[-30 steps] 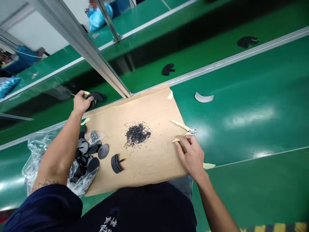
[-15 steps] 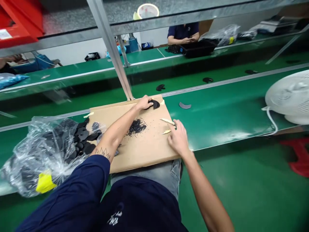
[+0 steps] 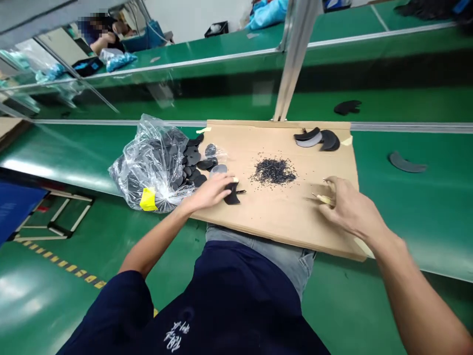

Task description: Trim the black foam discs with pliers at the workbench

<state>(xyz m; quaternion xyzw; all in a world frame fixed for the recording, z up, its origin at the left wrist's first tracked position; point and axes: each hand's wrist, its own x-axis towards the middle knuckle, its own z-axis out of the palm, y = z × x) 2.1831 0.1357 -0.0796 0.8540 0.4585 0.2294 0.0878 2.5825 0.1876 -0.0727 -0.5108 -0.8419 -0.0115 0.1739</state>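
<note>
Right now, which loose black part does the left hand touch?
The black part at the cardboard's near edge, under the left hand; the others lie apart.

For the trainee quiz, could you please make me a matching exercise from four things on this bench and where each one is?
Things:
1. left hand
2. right hand
3. plastic bag
4. black granules

Places:
A. cardboard's middle
B. on a black part, near the bag
C. left of the cardboard
D. at the cream-handled tool

Pairs: 1-B, 2-D, 3-C, 4-A
</note>
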